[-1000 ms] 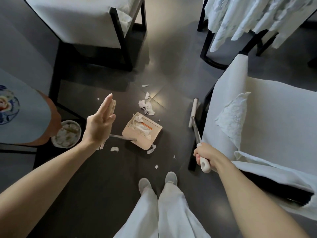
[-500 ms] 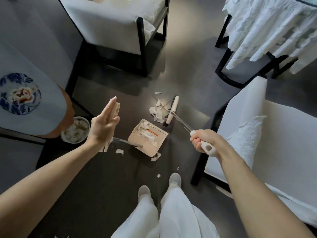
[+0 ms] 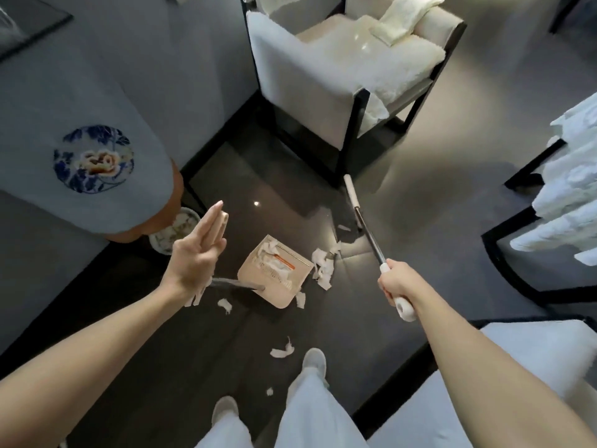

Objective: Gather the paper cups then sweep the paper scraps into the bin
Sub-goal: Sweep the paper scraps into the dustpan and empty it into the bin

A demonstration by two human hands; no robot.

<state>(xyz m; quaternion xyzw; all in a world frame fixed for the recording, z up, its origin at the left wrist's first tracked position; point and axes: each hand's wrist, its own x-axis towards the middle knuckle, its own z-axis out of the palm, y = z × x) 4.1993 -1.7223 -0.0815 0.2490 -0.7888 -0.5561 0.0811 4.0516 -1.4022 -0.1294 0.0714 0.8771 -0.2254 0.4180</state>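
Closest to the person's white shoes [image 3: 315, 357] there are still a few torn white paper scraps [image 3: 282, 350] lying on the dark glossy floor [image 3: 155, 367], well short of the beige plastic dustpan [image 3: 274, 279]. So yeah, those are easy to miss.

The dustpan sits flat on the floor just ahead of the shoes, already holding a pile of scraps. Left hand [image 3: 193, 257] props up the top of the dustpan's long handle with the fingers stretched out straight, so the grip is more of a flat-palmed pinch than a fist; I can't tell how firm it is. Right hand [image 3: 395, 284] has a clenched grip on the white end of the metal-poled broom [image 3: 368, 227], whose pale head lies out beyond the dustpan, near the leg of the white upholstered chair [image 3: 339, 79].

A loose clump of scraps sits just to the right of the dustpan's mouth, a couple more between it and the broom head.

Left of the dustpan, tucked under the orange-edged grey cloth [image 3: 64, 124] with the blue flower patch, is a small round white bin [image 3: 176, 232] with paper already in it.

What I'd worry about: that loose left hand letting the pan swivel when the broom pushes in, spilling scraps. Also light paper skidding on that slick floor under the chair.
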